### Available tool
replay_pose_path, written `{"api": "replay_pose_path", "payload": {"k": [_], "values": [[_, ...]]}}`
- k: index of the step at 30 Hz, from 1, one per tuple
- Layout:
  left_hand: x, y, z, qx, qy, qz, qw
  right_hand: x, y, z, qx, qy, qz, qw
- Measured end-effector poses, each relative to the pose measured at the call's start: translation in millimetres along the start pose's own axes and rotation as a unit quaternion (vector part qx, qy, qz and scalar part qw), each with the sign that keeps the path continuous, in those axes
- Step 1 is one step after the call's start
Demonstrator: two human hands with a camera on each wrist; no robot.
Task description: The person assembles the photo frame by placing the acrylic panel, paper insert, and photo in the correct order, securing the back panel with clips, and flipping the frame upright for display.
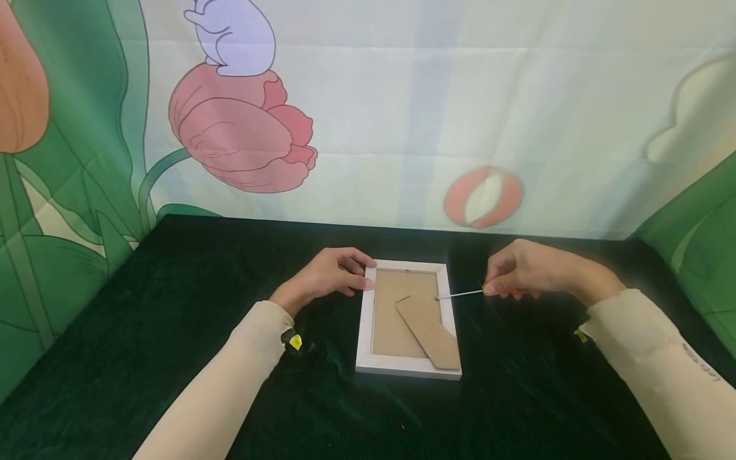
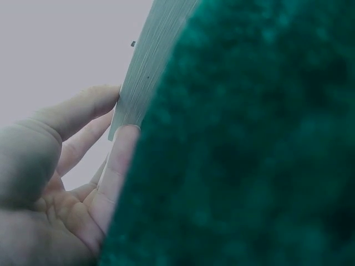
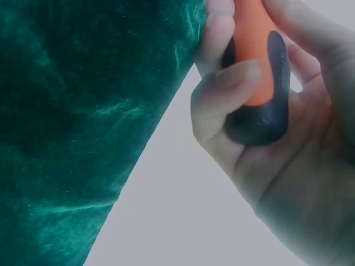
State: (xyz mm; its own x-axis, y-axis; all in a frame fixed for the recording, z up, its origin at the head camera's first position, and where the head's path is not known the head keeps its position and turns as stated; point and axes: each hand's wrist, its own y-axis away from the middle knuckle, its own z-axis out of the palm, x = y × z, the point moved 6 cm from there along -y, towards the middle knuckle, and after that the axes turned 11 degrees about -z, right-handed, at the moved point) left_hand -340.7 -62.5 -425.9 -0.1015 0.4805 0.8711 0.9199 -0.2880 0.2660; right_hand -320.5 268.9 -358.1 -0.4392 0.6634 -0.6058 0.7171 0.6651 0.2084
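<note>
Soft, even light in the head view, the pale backdrop (image 1: 374, 128) glowing at twelve o'clock, the dark tabletop (image 1: 322, 415) soaking it up at six! Over to the left wrist: washed-out grey at ten, green cloth (image 2: 238, 144) blurred at three. Right wrist, flat pale glare at six, right hand (image 3: 294, 144) shadowed at four.

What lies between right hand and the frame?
In the head view, the screwdriver's metal shaft bridges from the right hand to the white frame, over green cloth.
</note>
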Motion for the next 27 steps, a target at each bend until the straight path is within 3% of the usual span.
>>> {"api": "replay_pose_path", "payload": {"k": [18,27], "values": [[-0.8,0.7,-0.2,-0.001,0.003,0.006,1.0,-19,-4.6,-6,-0.018,0.041,0.007,0.999],[-0.3,0.5,-0.5,-0.003,0.005,0.004,1.0,-32,-9.3,-10,-0.027,0.065,-0.009,0.9975]]}}
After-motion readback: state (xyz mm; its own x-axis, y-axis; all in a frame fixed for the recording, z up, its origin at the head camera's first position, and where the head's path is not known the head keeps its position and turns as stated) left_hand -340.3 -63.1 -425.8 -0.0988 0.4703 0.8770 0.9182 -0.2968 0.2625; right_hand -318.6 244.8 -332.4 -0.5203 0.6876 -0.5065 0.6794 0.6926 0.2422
